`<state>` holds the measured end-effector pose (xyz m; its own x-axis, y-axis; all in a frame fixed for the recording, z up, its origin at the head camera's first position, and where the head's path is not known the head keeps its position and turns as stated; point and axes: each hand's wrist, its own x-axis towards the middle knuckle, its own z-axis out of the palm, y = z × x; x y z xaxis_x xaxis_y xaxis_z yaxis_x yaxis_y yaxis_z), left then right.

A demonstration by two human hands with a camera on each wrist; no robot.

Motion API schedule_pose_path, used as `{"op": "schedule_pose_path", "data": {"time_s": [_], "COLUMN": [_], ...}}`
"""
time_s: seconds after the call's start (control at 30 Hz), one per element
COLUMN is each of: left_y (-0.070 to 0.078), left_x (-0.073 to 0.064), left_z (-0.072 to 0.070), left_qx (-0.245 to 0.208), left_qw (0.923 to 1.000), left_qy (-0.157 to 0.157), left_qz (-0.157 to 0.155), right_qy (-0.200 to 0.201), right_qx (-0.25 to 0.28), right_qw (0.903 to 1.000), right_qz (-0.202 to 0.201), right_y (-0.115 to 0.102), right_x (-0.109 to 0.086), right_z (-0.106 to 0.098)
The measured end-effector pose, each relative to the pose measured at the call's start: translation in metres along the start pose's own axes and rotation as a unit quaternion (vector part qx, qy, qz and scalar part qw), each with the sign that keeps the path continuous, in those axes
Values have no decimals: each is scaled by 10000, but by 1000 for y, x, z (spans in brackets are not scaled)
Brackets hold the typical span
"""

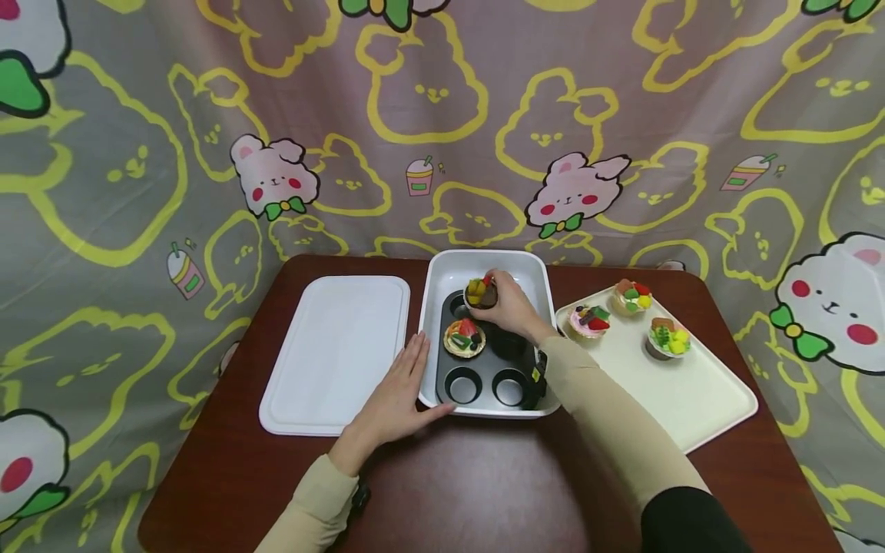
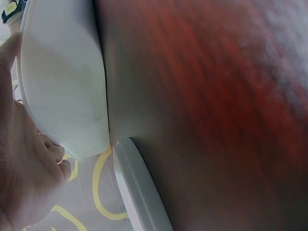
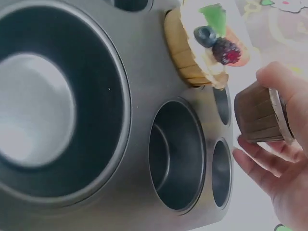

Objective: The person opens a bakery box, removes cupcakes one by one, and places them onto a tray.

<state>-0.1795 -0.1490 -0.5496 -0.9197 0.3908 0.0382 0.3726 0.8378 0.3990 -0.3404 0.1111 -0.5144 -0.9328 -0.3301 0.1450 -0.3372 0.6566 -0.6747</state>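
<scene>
In the head view, my right hand (image 1: 517, 309) holds a toy cupcake (image 1: 477, 293) in a brown cup, topped with yellow and red pieces. It is over the back of a dark muffin tin (image 1: 487, 372). The right wrist view shows thumb and fingers round the brown cup (image 3: 257, 114), above the wells. Another fruit-topped cupcake (image 1: 464, 339) in a tan cup sits in a left middle well. The tin lies inside a white rectangular bin (image 1: 489, 413). Against the bin's front left corner rests my left hand (image 1: 394, 399), its fingers straight along the side and thumb by the front rim.
Left of the bin lies a flat white board (image 1: 335, 353). On the right, a cream tray (image 1: 681, 399) carries a pink-topped cupcake (image 1: 588, 322) and two others with mixed fruit. A brown table (image 1: 484, 491) bears everything, with a patterned curtain (image 1: 442, 92) behind.
</scene>
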Motion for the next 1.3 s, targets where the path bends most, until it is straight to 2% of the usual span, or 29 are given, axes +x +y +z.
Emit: {"op": "schedule_pose_path", "data": {"time_s": [0.33, 0.63, 0.83, 1.1, 1.3], "left_y": [0, 1, 0, 0, 1], "left_x": [0, 2, -1, -2, 1], "left_z": [1, 1, 1, 0, 2], "left_qx": [-2, -56, -67, -73, -54], "left_qw": [10000, 9999, 10000, 9999, 10000], "left_qy": [-29, -96, 43, 76, 37], "left_qz": [0, -6, 56, 51, -14], "right_qy": [317, 397, 534, 531, 602], "right_qx": [1145, 1692, 2036, 2200, 1899], "right_qw": [9929, 9837, 9761, 9705, 9746], "right_qz": [103, 463, 542, 826, 1024], "right_y": [6, 16, 22, 30, 43], "right_x": [-27, -59, -81, -110, -133], "right_z": [-14, -33, -44, -66, -82]}}
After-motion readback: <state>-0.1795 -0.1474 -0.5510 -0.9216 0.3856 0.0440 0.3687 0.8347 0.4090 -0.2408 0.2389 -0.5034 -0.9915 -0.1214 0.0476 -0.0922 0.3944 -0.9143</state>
